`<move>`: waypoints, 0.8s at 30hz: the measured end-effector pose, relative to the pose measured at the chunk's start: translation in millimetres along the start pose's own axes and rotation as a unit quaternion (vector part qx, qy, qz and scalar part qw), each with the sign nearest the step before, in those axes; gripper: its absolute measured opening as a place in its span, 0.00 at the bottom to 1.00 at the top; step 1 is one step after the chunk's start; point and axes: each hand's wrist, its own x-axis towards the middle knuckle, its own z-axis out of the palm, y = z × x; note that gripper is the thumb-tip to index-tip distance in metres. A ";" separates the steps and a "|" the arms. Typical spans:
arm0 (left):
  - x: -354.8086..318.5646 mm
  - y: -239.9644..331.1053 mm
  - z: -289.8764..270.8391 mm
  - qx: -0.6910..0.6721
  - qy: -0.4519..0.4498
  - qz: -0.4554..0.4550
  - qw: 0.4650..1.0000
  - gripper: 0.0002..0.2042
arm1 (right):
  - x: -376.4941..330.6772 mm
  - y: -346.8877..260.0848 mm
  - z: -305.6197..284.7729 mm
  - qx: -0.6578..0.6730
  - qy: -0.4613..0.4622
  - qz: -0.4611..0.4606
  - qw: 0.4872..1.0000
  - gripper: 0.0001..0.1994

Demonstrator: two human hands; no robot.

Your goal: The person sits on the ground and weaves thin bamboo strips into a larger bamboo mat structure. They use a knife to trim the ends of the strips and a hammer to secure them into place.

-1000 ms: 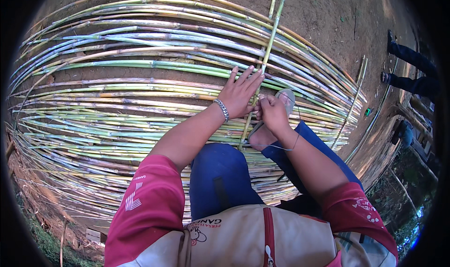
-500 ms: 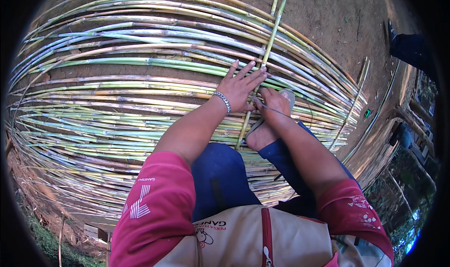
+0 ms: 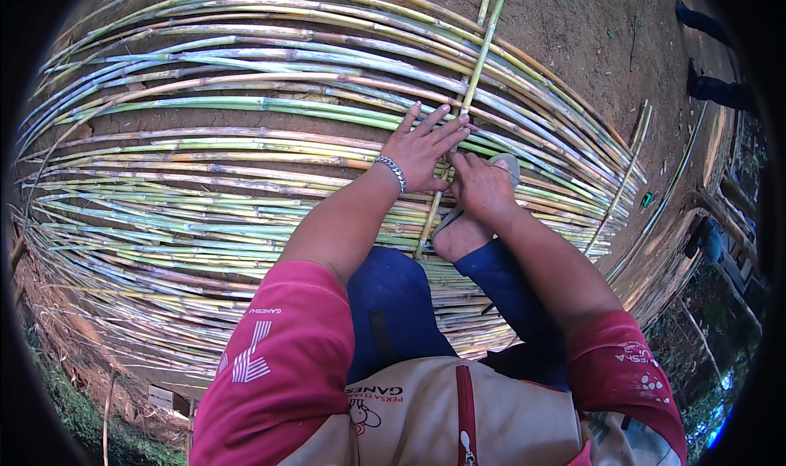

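Many long green and yellowish canes [image 3: 270,106] lie side by side on the ground, with a cane crosspiece [image 3: 483,49] laid over them. My left hand [image 3: 419,148] is spread flat on the canes and the crosspiece, fingers pointing away and to the right. Right beside it, my right hand [image 3: 485,188] is closed, its bent fingers pinched low at the crosspiece next to my left thumb. The thin dark strand seen in those fingers a moment ago is hidden now. My sandalled foot [image 3: 458,238] stands on the canes beside the crosspiece.
A second crosspiece [image 3: 618,189] lies across the canes' right ends. Beyond it are a small green object [image 3: 647,198] and long thin poles [image 3: 667,192] on bare soil. At the far right show another person's dark-clothed legs [image 3: 720,90].
The thin dark strand over my right hand has dropped out of sight. My right hand has turned slightly, while my left stays pressed down. More of the other person's legs shows.
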 end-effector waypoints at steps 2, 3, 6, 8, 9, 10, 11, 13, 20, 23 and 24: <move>-0.2 0.1 0.6 -0.003 0.007 0.001 1.000 0.55 | 2.7 4.4 9.3 -0.018 0.033 -0.010 0.999 0.13; 0.0 -0.2 1.0 -0.005 0.010 0.002 1.000 0.55 | 3.4 7.9 12.6 -0.021 0.038 -0.022 0.999 0.12; -0.5 -1.4 4.5 -0.021 0.025 0.004 0.999 0.55 | 10.8 14.2 15.1 -0.037 0.026 -0.038 0.998 0.10; -1.1 -0.6 4.2 -0.022 0.024 0.002 0.999 0.55 | 19.5 10.5 10.0 -0.056 -0.019 -0.024 0.998 0.09; -1.1 -0.2 3.9 -0.023 0.021 0.001 1.000 0.55 | 22.6 8.7 6.7 -0.067 -0.038 -0.020 0.997 0.09; -1.3 -0.4 3.2 -0.024 0.019 0.001 1.000 0.55 | 25.7 6.0 2.4 -0.078 -0.057 -0.015 0.995 0.09; -1.4 -0.6 3.7 -0.023 0.023 0.002 0.999 0.55 | 27.3 4.5 0.1 -0.089 -0.075 -0.010 0.993 0.09; -1.7 -0.6 5.5 -0.023 0.031 0.003 0.999 0.55 | 25.9 5.5 4.7 -0.071 -0.078 -0.002 0.994 0.09; -4.4 -2.9 8.2 -0.003 0.038 0.006 0.999 0.48 | 17.1 -32.7 28.5 0.172 0.042 0.273 0.946 0.13; -4.4 -0.7 6.6 -0.023 0.029 0.006 0.999 0.48 | 20.0 -30.1 38.6 0.323 0.034 0.373 0.869 0.17; -3.5 -1.9 5.4 -0.021 0.023 0.004 0.999 0.49 | 18.4 -23.0 37.7 0.290 -0.010 0.311 0.905 0.17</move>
